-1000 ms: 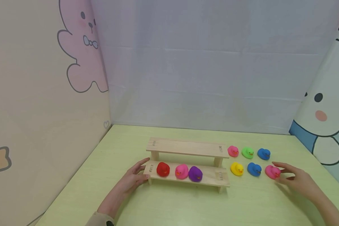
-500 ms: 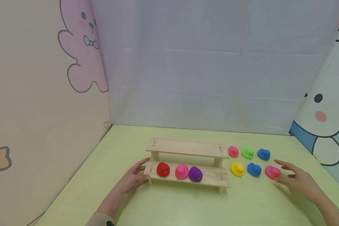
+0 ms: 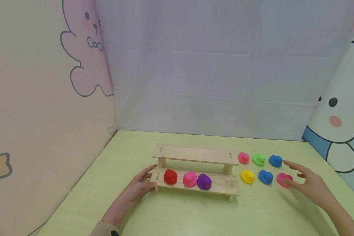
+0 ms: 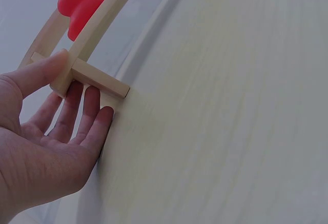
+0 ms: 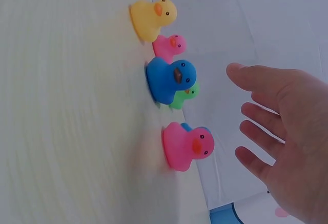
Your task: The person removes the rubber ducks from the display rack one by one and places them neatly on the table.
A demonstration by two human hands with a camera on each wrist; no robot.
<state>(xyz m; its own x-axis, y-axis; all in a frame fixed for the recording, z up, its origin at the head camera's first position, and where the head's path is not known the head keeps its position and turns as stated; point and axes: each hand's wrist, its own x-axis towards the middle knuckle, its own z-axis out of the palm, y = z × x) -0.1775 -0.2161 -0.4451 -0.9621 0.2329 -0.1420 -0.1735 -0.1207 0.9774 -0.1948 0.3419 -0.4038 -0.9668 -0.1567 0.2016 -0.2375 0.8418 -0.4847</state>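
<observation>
Head view, left hand [image 3: 138,187] pinching wooden shelf [image 3: 219,184], right hand [image 3: 312,187] spread near rounded pink duck [image 3: 282,180]

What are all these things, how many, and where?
Table: 1, pale yellow-green, below the shelf.
Two-tier shelf: 1, pale wood, mid-table.
Shelf ducks: 3, red, pink, purple, lower tier.
Rear-row ducks: 3, pink, green, blue, right of shelf.
Front-row ducks: 3, yellow, blue, pink, nearer the camera.
Backdrop: 1, greyish, behind the table.
Left-wall prints: 3, pink animal, grey heart, orange shape.
Right-wall print: 1, white-and-blue animal.
Sleeve: 1, beige, left forearm.
Left hand: 1, gripping lower tier's left end.
Right hand: 1, near front pink duck.
</observation>
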